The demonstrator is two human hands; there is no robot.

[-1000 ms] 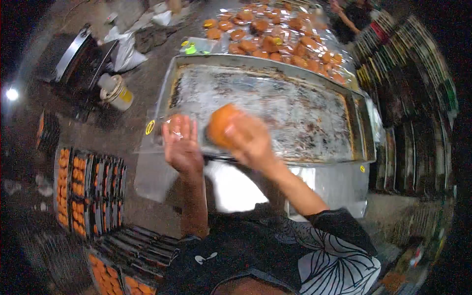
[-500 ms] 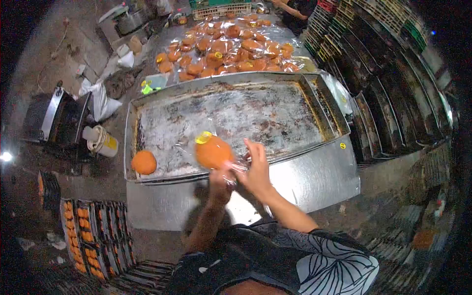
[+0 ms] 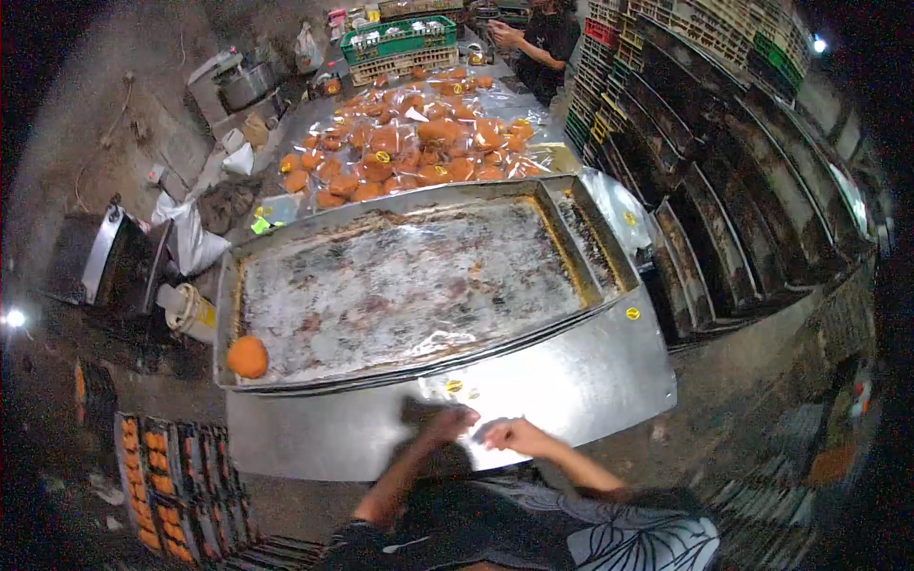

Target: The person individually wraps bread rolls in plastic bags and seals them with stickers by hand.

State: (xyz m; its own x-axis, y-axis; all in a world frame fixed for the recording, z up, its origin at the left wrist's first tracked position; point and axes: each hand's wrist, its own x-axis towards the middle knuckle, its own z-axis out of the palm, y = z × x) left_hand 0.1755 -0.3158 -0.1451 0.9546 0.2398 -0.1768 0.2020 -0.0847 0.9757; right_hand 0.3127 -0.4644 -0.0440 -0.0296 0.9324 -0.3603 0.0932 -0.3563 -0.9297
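Low over the front of the metal table [image 3: 609, 357], my left hand [image 3: 455, 422] is closed, its fingertips at the bottom of a clear plastic bag [image 3: 455, 387] with a yellow label. My right hand [image 3: 516, 438] is just to the right, fingers bent and pinched at the same bag's film. The film is hard to make out against the bright glare. One unwrapped round orange-brown bun [image 3: 248, 357] sits in the near left corner of the large worn baking tray [image 3: 409, 285].
Behind the tray lies a heap of bagged buns [image 3: 409, 143]. A green crate [image 3: 400, 38] stands beyond it, near another person [image 3: 543, 48]. Stacked dark trays [image 3: 724, 219] rise on the right. Racked trays of buns [image 3: 157, 476] and a white bucket [image 3: 190, 312] are at left.
The bagged bun has left my hands; where it landed cannot be picked out. Both hands have drawn back toward the table's front edge, at a labelled bag. The view has shifted.
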